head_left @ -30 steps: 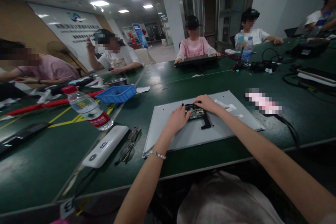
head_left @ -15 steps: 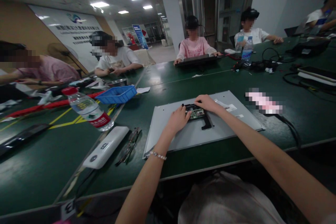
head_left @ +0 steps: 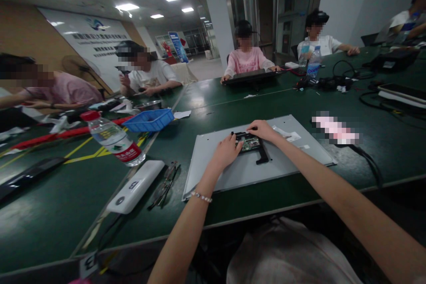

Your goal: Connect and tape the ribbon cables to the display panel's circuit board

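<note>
A flat grey panel [head_left: 216, 177] lies on the green table in front of me. On it sits a black plastic bracket [head_left: 262, 156] around a green circuit board [head_left: 250, 143]. My left hand [head_left: 228, 150] grips the bracket's left side, its fingers over the far left corner and its thumb by the board's edge. My right hand [head_left: 262, 130] has its fingers closed at the bracket's far right edge. The fingertips partly cover what they pinch there.
Left of the panel lie glasses [head_left: 164, 185], a white power bank [head_left: 136, 186], a water bottle [head_left: 115, 140] and a blue bin [head_left: 149, 120]. A blurred pink-white item [head_left: 334, 129] with a cable lies at right. Several people sit around the table [head_left: 219, 102].
Both my hands and the bracket look the same as before. Across the table at left, a person in white has raised a hand holding something dark.
</note>
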### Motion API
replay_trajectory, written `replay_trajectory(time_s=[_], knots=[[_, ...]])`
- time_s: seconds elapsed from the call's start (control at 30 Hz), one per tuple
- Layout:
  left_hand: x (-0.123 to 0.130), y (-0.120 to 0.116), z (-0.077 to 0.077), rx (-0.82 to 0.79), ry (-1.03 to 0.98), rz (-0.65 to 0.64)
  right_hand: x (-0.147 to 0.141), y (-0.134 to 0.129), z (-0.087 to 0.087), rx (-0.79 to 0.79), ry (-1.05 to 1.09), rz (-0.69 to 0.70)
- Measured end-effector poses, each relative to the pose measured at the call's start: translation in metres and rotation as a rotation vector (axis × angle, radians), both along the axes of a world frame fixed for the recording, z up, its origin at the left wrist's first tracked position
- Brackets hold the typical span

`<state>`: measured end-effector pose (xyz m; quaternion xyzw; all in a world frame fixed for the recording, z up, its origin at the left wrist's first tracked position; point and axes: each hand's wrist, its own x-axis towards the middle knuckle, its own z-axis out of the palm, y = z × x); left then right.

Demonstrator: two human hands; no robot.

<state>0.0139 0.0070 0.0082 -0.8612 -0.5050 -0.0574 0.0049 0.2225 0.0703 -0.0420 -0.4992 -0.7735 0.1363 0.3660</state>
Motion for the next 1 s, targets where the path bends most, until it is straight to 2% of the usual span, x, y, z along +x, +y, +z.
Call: replay_trajectory(time_s=[0.33,0.67,0.87,1.0], knots=[[-0.002,0.004,-0.007,0.006,0.004,0.010,0.000,0.002,-0.002,0.014,-0.014,0.001],[-0.001,0.000,-0.002,0.005,-0.009,0.040,0.000,-0.003,-0.002,0.078,0.022,-0.003],[-0.001,-0.004,0.000,0.017,-0.017,0.041,0.010,-0.014,0.017,0.077,0.048,-0.107],[-0.001,-0.005,0.002,0.010,-0.019,0.053,0.027,-0.021,0.034,0.015,-0.008,-0.144]])
